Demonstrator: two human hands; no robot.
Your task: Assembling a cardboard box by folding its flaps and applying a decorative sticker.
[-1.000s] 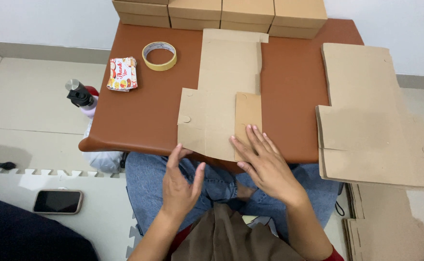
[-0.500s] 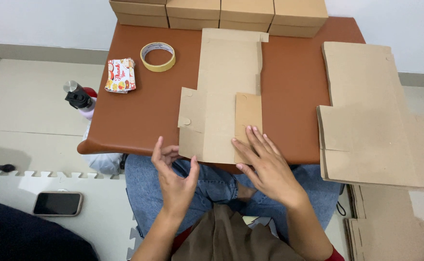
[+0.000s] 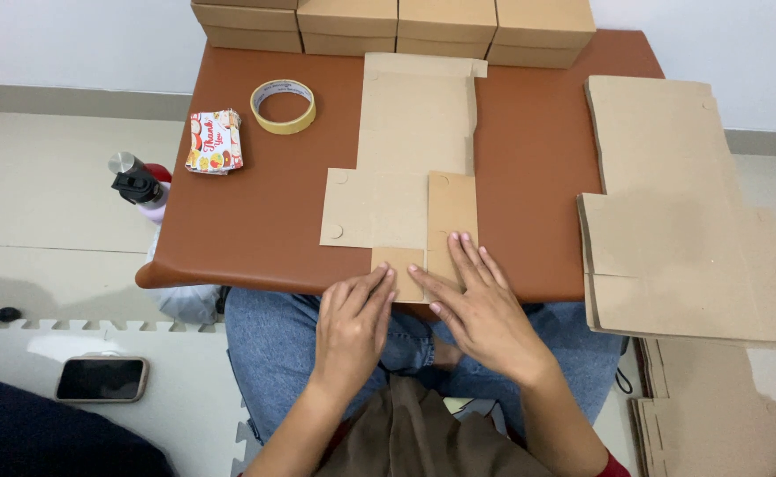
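A flat brown cardboard box blank [image 3: 410,150] lies unfolded on the brown table [image 3: 255,221], reaching from the far edge to the near edge. Its right side panel is folded inward. My left hand [image 3: 353,322] rests with flat fingers on the small bottom flap at the near table edge. My right hand [image 3: 476,305] lies flat beside it, fingertips pressing on the folded right panel and the flap. Neither hand grips anything.
A stack of flat cardboard blanks [image 3: 680,212] lies on the table's right side. Finished boxes [image 3: 397,22] line the far edge. A tape roll [image 3: 283,106] and a pack of small cards [image 3: 213,141] sit at left. A bottle [image 3: 139,184] and a phone [image 3: 101,378] are on the floor.
My left hand rose from below the table edge and moved right onto the bottom flap of the blank. That flap now lies folded up onto the table. The right hand stayed in place.
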